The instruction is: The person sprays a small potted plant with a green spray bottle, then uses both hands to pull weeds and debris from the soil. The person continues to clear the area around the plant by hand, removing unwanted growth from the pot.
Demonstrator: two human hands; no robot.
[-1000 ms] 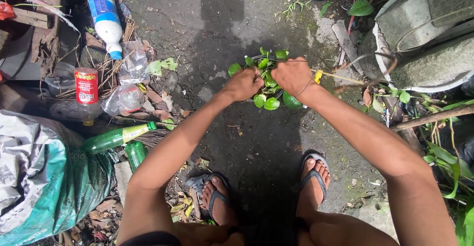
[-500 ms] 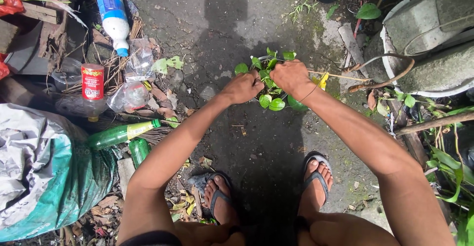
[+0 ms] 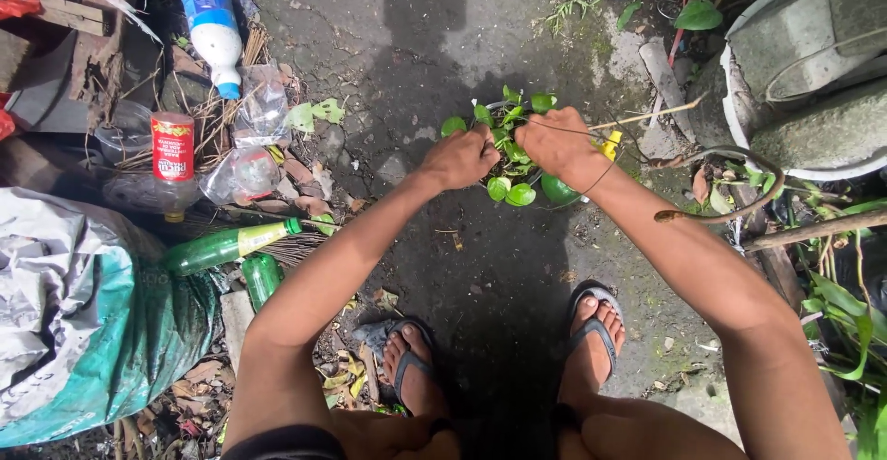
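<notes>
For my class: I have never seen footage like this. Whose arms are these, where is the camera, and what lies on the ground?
There is no machine here. The camera sits on a person's head and looks down, so you see their own arms and sandalled feet. The left hand and right hand both grip a small leafy green plant low over the concrete ground. A thin wire runs by the right hand. To the left lie green bottles, a red can, a white and blue bottle and a grey-green sack. To the right stands a round pale tub.
</notes>
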